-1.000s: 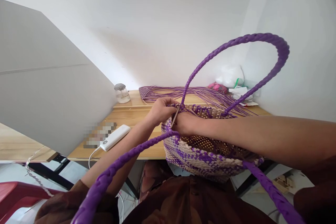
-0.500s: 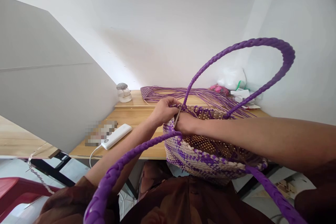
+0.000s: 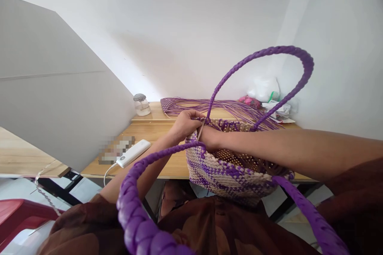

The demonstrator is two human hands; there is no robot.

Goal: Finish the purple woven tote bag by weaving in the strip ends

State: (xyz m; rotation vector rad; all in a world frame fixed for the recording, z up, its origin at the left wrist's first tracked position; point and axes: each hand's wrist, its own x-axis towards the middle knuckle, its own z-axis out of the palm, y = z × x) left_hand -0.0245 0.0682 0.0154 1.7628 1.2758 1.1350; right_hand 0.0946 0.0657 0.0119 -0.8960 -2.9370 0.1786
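Observation:
A woven purple-and-cream basket (image 3: 221, 171) rests on my lap against the wooden table's (image 3: 155, 135) front edge. Its far braided purple handle (image 3: 278, 53) arches up; the near handle (image 3: 140, 215) loops toward me. My left hand (image 3: 185, 124) is closed on the basket's far rim, where the far handle joins it. My right hand (image 3: 209, 137) reaches across the basket's mouth, and its fingers are hidden inside. A thin pale strip (image 3: 200, 131) runs between the two hands.
A bundle of loose purple strips (image 3: 197, 105) lies at the back of the table. A small glass jar (image 3: 141, 105), a white power bank (image 3: 133, 153) with cable, and plastic bags (image 3: 265, 89) also sit there. A grey panel (image 3: 54, 95) stands left; a red stool (image 3: 18, 219) below.
The basket has tipped slightly: the far handle's loop has swung left and the near handle has risen closer to the camera. Both hands stay at the rim.

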